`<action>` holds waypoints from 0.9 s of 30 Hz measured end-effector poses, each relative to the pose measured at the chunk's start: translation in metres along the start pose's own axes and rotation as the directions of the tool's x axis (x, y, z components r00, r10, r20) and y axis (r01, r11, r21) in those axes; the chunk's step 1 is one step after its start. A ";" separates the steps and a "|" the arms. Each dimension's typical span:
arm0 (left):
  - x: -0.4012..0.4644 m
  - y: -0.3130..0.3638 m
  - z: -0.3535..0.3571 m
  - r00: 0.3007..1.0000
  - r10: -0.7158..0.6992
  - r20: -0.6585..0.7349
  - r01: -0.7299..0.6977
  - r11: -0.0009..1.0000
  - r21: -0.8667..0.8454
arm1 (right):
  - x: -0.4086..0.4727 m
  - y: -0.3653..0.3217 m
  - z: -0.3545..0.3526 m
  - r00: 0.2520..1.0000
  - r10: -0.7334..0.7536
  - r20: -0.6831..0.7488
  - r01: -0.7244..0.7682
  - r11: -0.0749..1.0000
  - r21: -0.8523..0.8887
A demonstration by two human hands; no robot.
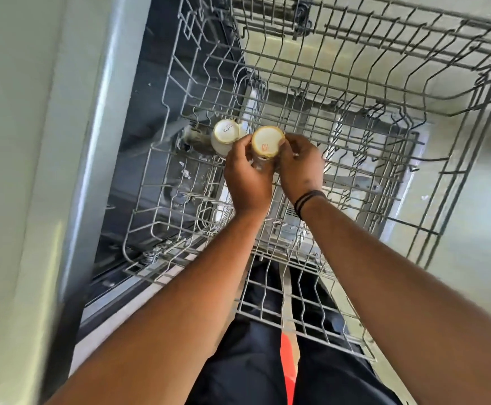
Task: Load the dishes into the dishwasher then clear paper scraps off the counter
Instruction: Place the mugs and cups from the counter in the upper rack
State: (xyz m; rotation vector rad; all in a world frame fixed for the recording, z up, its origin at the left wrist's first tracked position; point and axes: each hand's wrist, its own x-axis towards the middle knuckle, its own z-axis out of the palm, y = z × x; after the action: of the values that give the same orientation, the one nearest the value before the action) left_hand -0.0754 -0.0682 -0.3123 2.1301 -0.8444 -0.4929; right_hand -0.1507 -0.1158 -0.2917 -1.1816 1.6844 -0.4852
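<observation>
— What are the hands doing over the rack?

— Both grip one upturned white cup (267,141), base facing up with a small red mark on it. The left hand (248,178) curls round its left side, the right hand (299,168) round its right, fingers wrapped on the cup wall. A dark band (308,201) circles the right wrist.

— Where does that cup sit?

— Above the wires of the pulled-out upper dishwasher rack (355,83), toward its left side. Whether it already rests on the wires cannot be told.

— Anything else loaded?

— A second white cup (225,135), also base up and bearing dark lettering, stands just to the left, touching or nearly touching the held one, at the rack's left edge.

— And beyond the rack?

— Through the wires, the lower rack (297,305) shows near the person, over dark trousers (244,361). On the left runs the grey edge of the dishwasher opening (98,141), with a pale cabinet face (10,141) beside it. Pale floor (472,229) shows at right.
</observation>
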 end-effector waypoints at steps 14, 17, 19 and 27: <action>-0.019 0.029 -0.020 0.999 0.015 0.034 -0.016 0.999 0.048 | -0.022 0.000 -0.022 0.999 -0.036 -0.033 0.033 0.995 -0.093; -0.023 0.049 -0.037 0.998 0.048 0.035 -0.050 0.998 0.050 | -0.038 -0.019 -0.037 0.996 -0.084 -0.005 0.083 0.988 -0.127; -0.029 0.068 -0.055 0.995 0.081 0.054 -0.084 0.995 0.047 | -0.052 -0.037 -0.048 0.993 -0.110 0.045 0.114 0.987 -0.113; -0.048 0.142 -0.142 0.996 0.086 -0.028 -0.088 0.995 -0.054 | -0.118 -0.121 -0.073 0.943 -0.260 0.207 0.263 0.965 0.012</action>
State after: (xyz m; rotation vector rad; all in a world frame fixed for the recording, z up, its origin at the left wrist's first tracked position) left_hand -0.0840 -0.0279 -0.1094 2.0354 -0.8949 -0.4383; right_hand -0.1517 -0.0816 -0.1108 -1.4267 1.3625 -0.4927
